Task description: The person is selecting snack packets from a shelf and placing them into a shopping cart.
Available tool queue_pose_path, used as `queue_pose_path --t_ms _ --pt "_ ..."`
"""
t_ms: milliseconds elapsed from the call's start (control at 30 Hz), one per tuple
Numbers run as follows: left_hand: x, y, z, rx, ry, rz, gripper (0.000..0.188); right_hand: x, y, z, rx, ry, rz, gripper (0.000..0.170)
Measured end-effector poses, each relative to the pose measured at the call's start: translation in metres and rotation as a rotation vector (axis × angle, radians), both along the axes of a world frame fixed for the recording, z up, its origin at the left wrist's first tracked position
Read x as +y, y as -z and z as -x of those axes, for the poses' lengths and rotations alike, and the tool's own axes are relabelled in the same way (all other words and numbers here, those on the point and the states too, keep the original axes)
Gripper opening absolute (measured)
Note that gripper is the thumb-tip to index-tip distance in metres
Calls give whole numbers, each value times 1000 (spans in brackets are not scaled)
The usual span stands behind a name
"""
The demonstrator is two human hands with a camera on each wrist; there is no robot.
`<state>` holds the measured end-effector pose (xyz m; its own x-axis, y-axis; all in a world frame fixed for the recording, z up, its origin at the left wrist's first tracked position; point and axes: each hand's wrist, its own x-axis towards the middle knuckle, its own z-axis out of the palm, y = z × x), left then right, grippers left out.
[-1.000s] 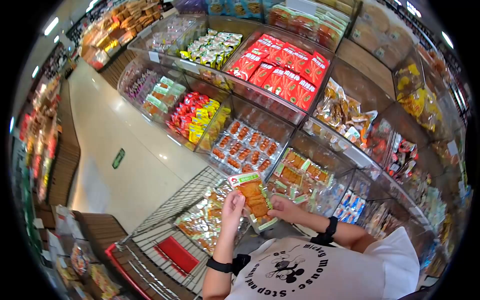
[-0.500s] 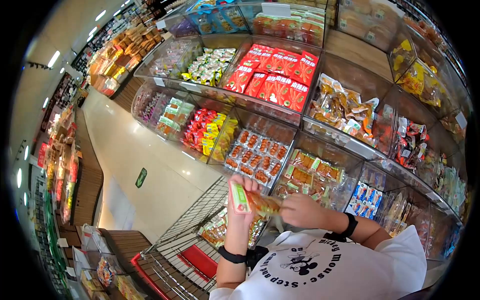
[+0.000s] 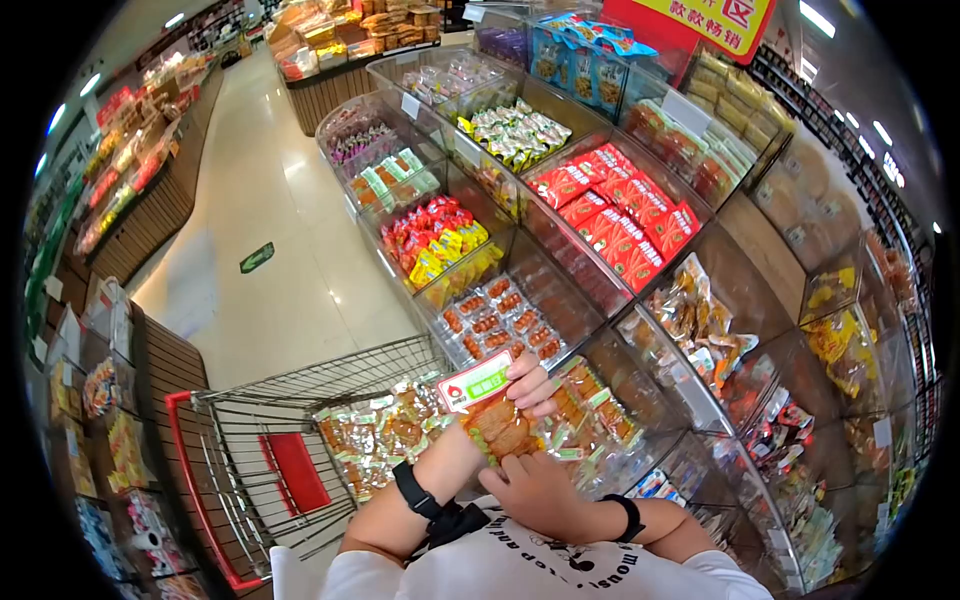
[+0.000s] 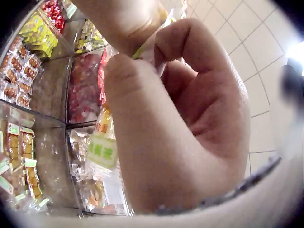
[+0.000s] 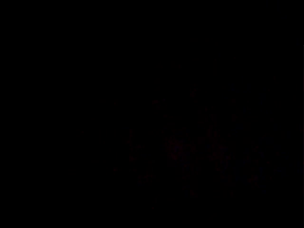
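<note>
In the head view a clear packet of orange-brown snack pieces (image 3: 500, 430) with a white, red and green label is held in front of the chest, tilted. My left hand (image 3: 458, 455) grips it, with fingers (image 3: 530, 383) curled over its upper right side. At the packet's lower edge, my right hand (image 3: 535, 488) holds on with bent fingers. In the left wrist view the left hand (image 4: 175, 114) pinches the packet's edge (image 4: 148, 50) between thumb and index finger, with part of the right hand (image 4: 126, 21) close above. The right wrist view is black.
A shopping cart with a red handle (image 3: 185, 470) stands at my left, with several similar packets (image 3: 385, 430) inside. Clear tiered bins hold red packets (image 3: 625, 210), sausage-like snacks (image 3: 500, 320) and packets like the held one (image 3: 600, 400). An aisle floor (image 3: 300, 230) runs ahead.
The packet was held face up by both hands, then turned edge-on, and is now tilted with its label toward the upper left. The head view has turned, and the cart shows further left.
</note>
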<state>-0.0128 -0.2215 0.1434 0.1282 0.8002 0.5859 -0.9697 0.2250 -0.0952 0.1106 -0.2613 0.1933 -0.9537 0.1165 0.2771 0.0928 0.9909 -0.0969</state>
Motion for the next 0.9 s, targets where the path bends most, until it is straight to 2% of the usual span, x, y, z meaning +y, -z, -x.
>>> queue_pose_path --t_ms 200,267,333,400,433,467,567,633,667,700,767,800,867,900 --pt "-9 -1 5 14 -43 71 17 0 1 2 27 -40 63 8" --pt "-5 5 8 44 -110 62 19 8 4 -2 -61 -48 109 10" --pt "-14 9 14 254 -319 476 20 20 11 -9 -94 -18 178 10" --pt "-19 21 12 560 -563 882 20 36 28 -21 12 163 394 8" --pt "-23 51 14 866 -769 924 15 44 39 -33 67 255 487 6" --pt "-27 57 11 1029 -812 1021 13 51 53 -46 127 365 588 5" --pt "-29 97 -2 1497 -610 822 13 68 104 -88 326 681 919 5" --pt "-24 143 -23 1579 -390 796 12 78 143 -120 449 850 1185 8" --pt "-16 149 -35 1730 -355 778 10 85 153 -135 385 910 1099 9" --pt "-9 162 -45 1894 -435 564 15 91 160 -149 314 963 1017 10" --pt "12 174 -66 2189 -441 292 21 105 188 -170 142 1073 833 10" --pt "23 186 -77 2220 -353 307 23 112 210 -178 43 1131 731 9" --pt "47 212 -96 2277 -184 339 25 121 218 -183 -152 1266 593 12" --pt "57 223 -101 2363 -261 301 24 125 227 -185 -184 1300 581 13"
